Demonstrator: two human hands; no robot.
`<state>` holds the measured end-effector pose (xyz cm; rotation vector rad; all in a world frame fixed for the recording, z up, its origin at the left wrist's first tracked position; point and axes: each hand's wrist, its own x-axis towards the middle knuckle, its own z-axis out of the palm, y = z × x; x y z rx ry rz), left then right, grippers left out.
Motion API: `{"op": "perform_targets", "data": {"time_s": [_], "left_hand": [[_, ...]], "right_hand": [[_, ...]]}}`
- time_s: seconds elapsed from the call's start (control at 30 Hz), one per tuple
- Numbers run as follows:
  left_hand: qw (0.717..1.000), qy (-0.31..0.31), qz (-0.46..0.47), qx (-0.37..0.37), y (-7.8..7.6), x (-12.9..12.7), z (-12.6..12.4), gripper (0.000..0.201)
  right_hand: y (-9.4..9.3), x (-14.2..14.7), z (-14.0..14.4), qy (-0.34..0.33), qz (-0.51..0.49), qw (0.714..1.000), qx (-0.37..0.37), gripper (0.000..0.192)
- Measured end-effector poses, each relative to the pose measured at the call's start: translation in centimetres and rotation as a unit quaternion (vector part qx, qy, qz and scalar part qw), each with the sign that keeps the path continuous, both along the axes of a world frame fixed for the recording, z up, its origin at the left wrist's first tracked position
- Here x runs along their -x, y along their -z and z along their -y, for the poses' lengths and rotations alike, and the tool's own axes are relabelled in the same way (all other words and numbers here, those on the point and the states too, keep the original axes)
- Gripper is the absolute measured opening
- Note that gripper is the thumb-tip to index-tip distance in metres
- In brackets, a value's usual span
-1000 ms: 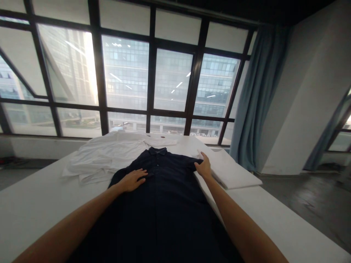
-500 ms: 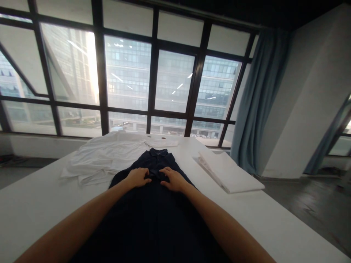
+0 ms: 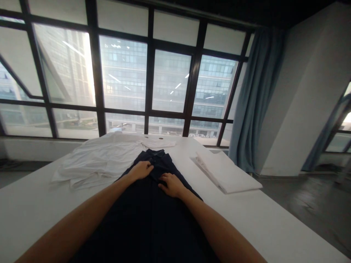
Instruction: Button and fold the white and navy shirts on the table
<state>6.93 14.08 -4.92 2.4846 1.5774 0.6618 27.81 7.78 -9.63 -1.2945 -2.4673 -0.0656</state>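
A dark navy collared shirt [image 3: 153, 215] lies front up along the white table [image 3: 241, 219], its collar [image 3: 155, 152] pointing at the window. My left hand [image 3: 141, 170] is closed at the upper front of the shirt, its fingertips pinching the cloth near the button placket. Lower and to the right, my right hand [image 3: 172, 185] rests on the shirt front with fingers bent and the thumb apart from them. The lower part of the shirt runs toward me between my forearms and is too dark to show detail.
Spread white garments [image 3: 95, 159] cover the table's left and far side. On the right lies a folded white cloth [image 3: 227, 171]. Behind the table stand a black-framed window [image 3: 149, 76], a blue curtain [image 3: 253, 106] and a slanted white pillar [image 3: 296, 109].
My left hand has moved slightly up the shirt toward the collar and closed. My right hand has shifted a little toward me, widening the gap between the hands. The view has turned slightly.
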Motion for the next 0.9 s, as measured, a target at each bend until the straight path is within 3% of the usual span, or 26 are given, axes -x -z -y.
{"op": "perform_targets", "data": {"time_s": [0.1, 0.23, 0.37, 0.5, 0.63, 0.77, 0.9], "left_hand": [[0.995, 0.067, -0.023, 0.072, 1.3, -0.4, -0.3, 0.038], [0.998, 0.044, -0.036, 0.005, 2.4, 3.3, -3.1, 0.038], [0.995, 0.022, -0.096, 0.031, 5.2, 7.5, -5.0, 0.059], [0.989, 0.001, -0.133, 0.064, 7.2, 9.1, -4.9, 0.067], [0.985, -0.012, -0.166, 0.055, 5.6, 8.0, -5.2, 0.066], [0.988, 0.01, -0.153, 0.002, 3.5, 5.3, -7.3, 0.059], [0.987, 0.01, -0.158, 0.041, 4.1, 3.1, -10.2, 0.063]], "right_hand": [[0.2, -0.1, -0.1, 0.005, -0.025, 1.0, 0.004, 0.038], [-0.1, 0.4, -0.5, 0.023, -0.077, 0.997, 0.02, 0.046], [-1.2, 1.7, -1.3, 0.042, -0.055, 0.996, 0.059, 0.047], [-2.5, 3.0, -1.7, 0.099, 0.031, 0.99, 0.095, 0.042], [-3.6, 2.8, -3.2, 0.124, 0.052, 0.989, 0.063, 0.042], [-3.3, 1.2, -7.0, 0.184, 0.034, 0.982, 0.021, 0.052], [-1.4, -0.7, -10.6, 0.18, 0.059, 0.974, 0.126, 0.079]]}}
